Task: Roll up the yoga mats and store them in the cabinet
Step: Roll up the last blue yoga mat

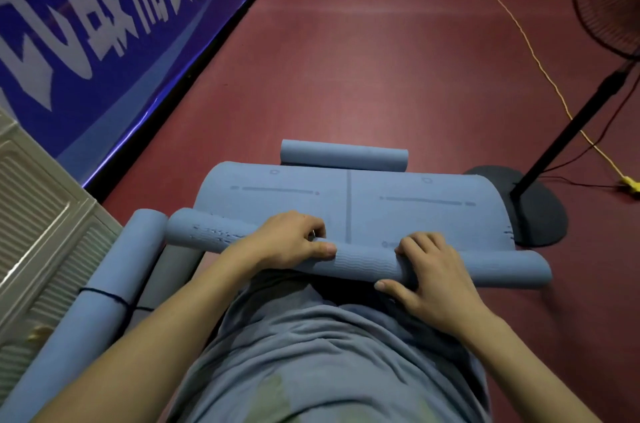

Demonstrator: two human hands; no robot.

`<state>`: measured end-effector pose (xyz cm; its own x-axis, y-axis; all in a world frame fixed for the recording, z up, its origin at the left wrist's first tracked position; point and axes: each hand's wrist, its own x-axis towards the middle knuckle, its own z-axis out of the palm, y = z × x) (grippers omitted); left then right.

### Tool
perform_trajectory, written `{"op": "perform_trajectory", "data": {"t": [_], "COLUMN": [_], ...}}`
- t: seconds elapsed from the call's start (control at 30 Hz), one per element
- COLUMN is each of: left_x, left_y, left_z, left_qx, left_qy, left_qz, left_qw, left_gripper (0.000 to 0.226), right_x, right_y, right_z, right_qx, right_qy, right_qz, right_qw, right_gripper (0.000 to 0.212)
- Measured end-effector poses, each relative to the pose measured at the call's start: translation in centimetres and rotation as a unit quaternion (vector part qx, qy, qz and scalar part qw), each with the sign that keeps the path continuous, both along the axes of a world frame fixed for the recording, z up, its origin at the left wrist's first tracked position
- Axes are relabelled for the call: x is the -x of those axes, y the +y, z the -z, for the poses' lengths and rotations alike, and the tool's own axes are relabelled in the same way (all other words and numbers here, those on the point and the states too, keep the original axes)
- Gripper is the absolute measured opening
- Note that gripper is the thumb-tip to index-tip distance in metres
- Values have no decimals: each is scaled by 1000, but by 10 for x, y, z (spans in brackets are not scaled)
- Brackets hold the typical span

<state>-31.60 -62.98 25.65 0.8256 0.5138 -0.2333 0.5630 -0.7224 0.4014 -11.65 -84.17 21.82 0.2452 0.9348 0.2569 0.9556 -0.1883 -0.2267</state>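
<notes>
Blue yoga mat [381,201] half rolled; left hand [291,239] and right hand [433,270] both grip its roll.

Grey-blue yoga mat [349,204] with darker line markings, dark-red floor [363,59], blue banner [104,24] with white lettering.

We are seeing a dim indoor scene under soft, even light. A glossy streak is gleaming along the lower edge of the banner [104,52] at the left. The floor [381,76] is showing a pale sheen in the middle and darkening toward the far corners. Soft shadow is gathering under the mat [346,201] and beneath the hands. The wide lens is bending straight lines near the edges, and the fan [606,0] at the right is blurring slightly. Fine detail is looking smeared and a little noisy throughout.
</notes>
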Motion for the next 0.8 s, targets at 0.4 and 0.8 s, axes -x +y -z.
{"op": "perform_trajectory", "data": {"t": [0.4,0.8], "left_x": [-10,15], "left_y": [-15,-19], "left_z": [3,37], "left_qx": [-150,-264], "left_qy": [-3,-158], "left_qz": [-36,0], "left_qw": [988,952], "left_gripper": [41,67], "right_x": [8,-7], "right_y": [16,39], "right_z": [-1,-26], "right_qx": [-20,37], "right_qy": [-55,46], "right_qz": [95,126], "right_qw": [994,990], "right_gripper": [53,42]}}
